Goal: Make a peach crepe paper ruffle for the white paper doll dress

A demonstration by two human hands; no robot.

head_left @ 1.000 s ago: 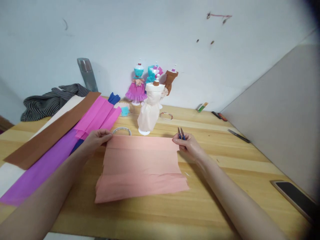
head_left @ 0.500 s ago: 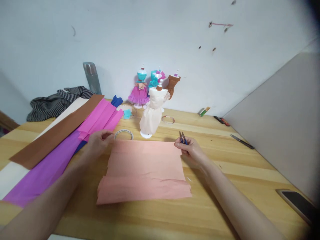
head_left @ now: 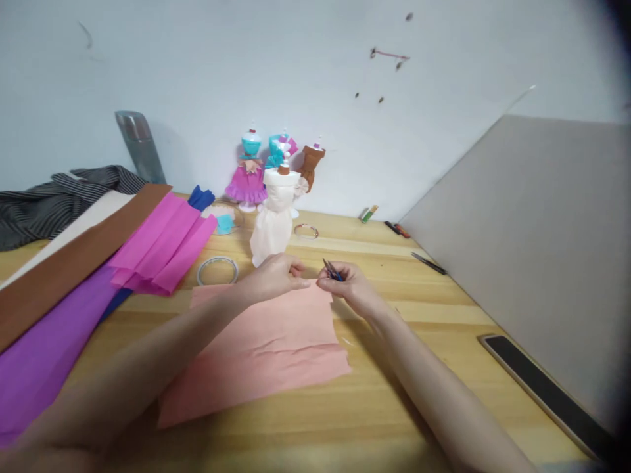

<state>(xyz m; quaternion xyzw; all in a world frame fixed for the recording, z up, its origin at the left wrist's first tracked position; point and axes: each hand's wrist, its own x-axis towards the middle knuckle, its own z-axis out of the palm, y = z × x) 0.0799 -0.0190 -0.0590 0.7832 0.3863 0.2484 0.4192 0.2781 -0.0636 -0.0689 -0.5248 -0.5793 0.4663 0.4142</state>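
Note:
A sheet of pink crepe paper point(head_left: 276, 328) lies on the table in front of me, its near part folded over and creased. My right hand point(head_left: 352, 289) holds small blue-handled thread snips point(head_left: 334, 270), blades pointing up and away. Its thumb and finger also pinch the paper's far right corner. Over the paper's far edge, close beside the right hand, is my left hand point(head_left: 273, 279), its thumb and fingers apart with nothing between them. Just beyond it stands a small dress form in a cream paper dress point(head_left: 272, 223), its base hidden by the hand.
Left lie brown point(head_left: 89, 253), magenta point(head_left: 162, 243) and purple paper point(head_left: 64, 348), and a striped cloth point(head_left: 29, 207). Behind are a flask point(head_left: 140, 148), several dressed forms point(head_left: 249, 177) and a silver ring point(head_left: 217, 270). At right: a pen-like tool point(head_left: 428, 263) and a phone point(head_left: 537, 387).
My left hand has let go of the paper's far left corner and moved right, next to the right hand. The view has turned right, and the paper's near left part has shifted toward me.

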